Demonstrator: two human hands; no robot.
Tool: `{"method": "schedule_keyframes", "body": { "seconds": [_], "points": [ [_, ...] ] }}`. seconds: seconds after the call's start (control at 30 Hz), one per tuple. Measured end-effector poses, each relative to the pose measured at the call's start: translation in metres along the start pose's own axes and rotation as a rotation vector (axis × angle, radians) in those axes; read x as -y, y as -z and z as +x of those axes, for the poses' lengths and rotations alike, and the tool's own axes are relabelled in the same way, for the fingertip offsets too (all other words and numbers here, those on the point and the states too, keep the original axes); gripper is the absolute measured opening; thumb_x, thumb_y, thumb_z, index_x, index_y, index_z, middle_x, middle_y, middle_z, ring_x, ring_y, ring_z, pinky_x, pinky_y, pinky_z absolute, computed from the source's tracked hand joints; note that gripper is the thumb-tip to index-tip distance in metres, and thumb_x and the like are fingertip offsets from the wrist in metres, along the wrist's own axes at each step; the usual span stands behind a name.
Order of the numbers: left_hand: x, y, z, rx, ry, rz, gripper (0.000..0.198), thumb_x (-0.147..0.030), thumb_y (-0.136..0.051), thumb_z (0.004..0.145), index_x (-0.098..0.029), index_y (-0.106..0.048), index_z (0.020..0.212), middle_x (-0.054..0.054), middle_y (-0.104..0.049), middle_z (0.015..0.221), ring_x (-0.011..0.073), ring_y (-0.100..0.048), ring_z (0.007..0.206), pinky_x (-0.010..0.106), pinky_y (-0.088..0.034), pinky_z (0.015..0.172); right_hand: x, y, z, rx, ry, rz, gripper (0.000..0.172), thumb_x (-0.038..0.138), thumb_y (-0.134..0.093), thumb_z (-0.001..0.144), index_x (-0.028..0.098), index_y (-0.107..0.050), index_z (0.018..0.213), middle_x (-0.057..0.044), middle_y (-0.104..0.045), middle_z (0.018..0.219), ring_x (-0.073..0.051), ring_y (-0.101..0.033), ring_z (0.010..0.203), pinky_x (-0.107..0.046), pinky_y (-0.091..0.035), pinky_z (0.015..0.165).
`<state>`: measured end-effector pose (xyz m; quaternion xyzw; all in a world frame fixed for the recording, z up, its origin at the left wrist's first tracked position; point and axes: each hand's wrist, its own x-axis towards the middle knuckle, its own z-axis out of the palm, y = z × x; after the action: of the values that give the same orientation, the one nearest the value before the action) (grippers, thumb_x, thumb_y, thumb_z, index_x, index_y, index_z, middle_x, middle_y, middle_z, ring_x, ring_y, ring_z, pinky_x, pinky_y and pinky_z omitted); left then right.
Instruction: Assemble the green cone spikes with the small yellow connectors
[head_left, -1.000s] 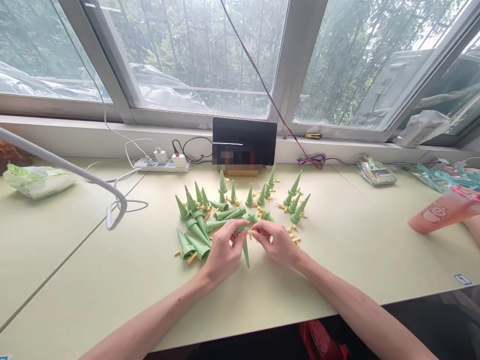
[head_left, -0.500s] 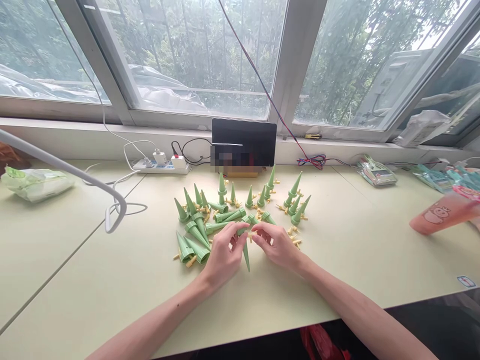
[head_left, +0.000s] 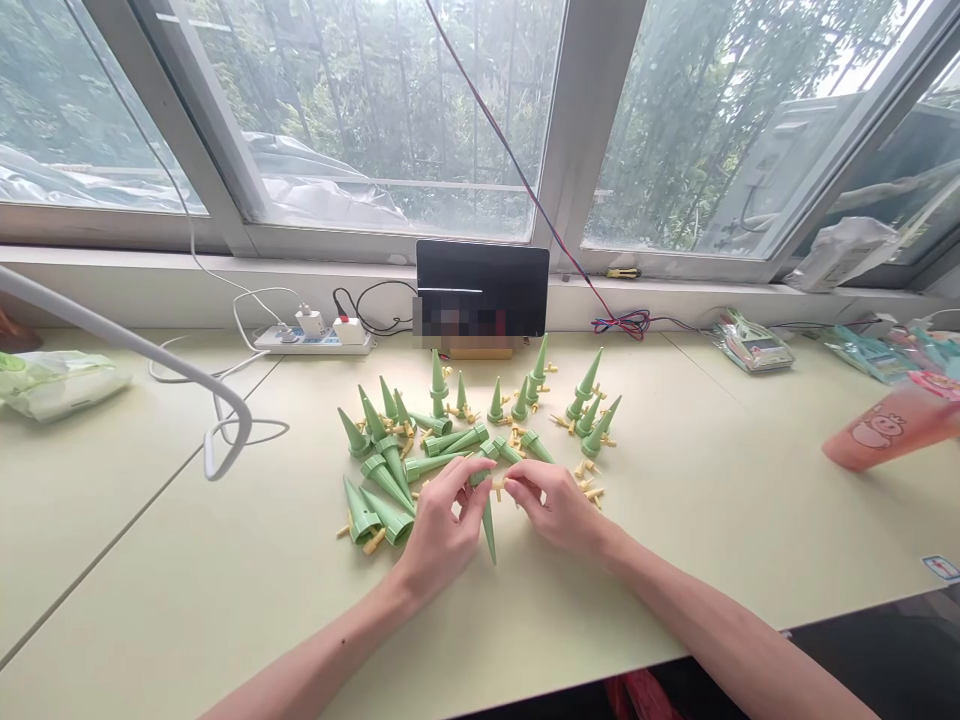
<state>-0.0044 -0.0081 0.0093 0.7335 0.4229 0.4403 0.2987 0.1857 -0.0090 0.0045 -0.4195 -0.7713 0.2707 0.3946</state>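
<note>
Green plastic spike: held over the counter, tip toward the near edge
Left hand: grip pinched around the spike's wide end
Right hand: grip pinched at the yellow connector, beside that end
Step in hand: apparently joining connector to spike
Next move: likely calls for a steady spike and straight alignment
Other green spikes: standing and lying beyond

On the worktop, cones are arranged beyond the person's hands, from left to right. Fittings: just beyond and right. Screen: behind the cones. Power strip: far side, left of the hands. Cup: well apart, right.
</note>
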Motion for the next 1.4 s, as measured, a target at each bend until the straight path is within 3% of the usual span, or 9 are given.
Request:
{"method": "schedule_keyframes", "body": {
  "seconds": [0.2, 0.43, 0.63, 0.93, 1.4],
  "points": [
    [0.0006, -0.0004, 0.0008, -0.011, 0.009, 0.001, 0.019, -0.03, -0.054, 0.098, -0.022, -0.066, 0.112, 0.005, -0.068, 0.098, 0.015, -0.061, 0.076, 0.028, -0.055, 0.068, -0.0029, -0.0008, -0.0008, -0.011, -0.026, 0.049, 0.016, 0.029, -0.057, 0.097, 0.019, -0.063, 0.107, -0.004, -0.065, 0.084, -0.014, -0.055, 0.062, -0.027, -0.048, 0.056],
    [-0.0013, 0.0004, 0.0016, 0.002, 0.016, -0.014, 0.019, -0.03, -0.055, 0.098, -0.022, -0.066, 0.111, 0.005, -0.068, 0.098, 0.0152, -0.061, 0.075, 0.029, -0.056, 0.069, -0.001, -0.0003, -0.0001, -0.005, 0.003, 0.032, 0.014, 0.027, -0.053, 0.099, 0.018, -0.064, 0.099, -0.003, -0.064, 0.08, -0.014, -0.053, 0.063, -0.028, -0.046, 0.059],
    [-0.0033, 0.0005, 0.0012, 0.011, 0.01, -0.019, 0.018, -0.029, -0.054, 0.098, -0.021, -0.066, 0.109, 0.005, -0.068, 0.1, 0.0158, -0.063, 0.078, 0.028, -0.056, 0.069, -0.0009, 0.0003, 0.0009, 0.006, 0.002, -0.005, 0.024, 0.031, -0.048, 0.102, 0.018, -0.064, 0.09, -0.003, -0.062, 0.075, -0.014, -0.051, 0.062, -0.028, -0.044, 0.058],
    [-0.0019, -0.0002, 0.0014, -0.012, -0.004, -0.007, 0.019, -0.03, -0.053, 0.099, -0.021, -0.066, 0.109, 0.006, -0.069, 0.101, 0.0154, -0.063, 0.076, 0.028, -0.056, 0.068, -0.0028, -0.0012, -0.0009, -0.018, 0.0, 0.025, 0.015, 0.03, -0.055, 0.098, 0.019, -0.063, 0.105, -0.005, -0.066, 0.085, -0.014, -0.055, 0.063, -0.028, -0.049, 0.058],
    [-0.0003, -0.0002, 0.0011, 0.014, 0.007, -0.016, 0.018, -0.03, -0.054, 0.098, -0.021, -0.066, 0.109, 0.005, -0.068, 0.1, 0.0146, -0.062, 0.075, 0.028, -0.056, 0.069, -0.0018, -0.0012, 0.0002, 0.015, -0.013, -0.009, 0.025, 0.031, -0.046, 0.103, 0.02, -0.062, 0.087, -0.001, -0.058, 0.072, -0.014, -0.047, 0.061, -0.027, -0.04, 0.057]
  ]
}}
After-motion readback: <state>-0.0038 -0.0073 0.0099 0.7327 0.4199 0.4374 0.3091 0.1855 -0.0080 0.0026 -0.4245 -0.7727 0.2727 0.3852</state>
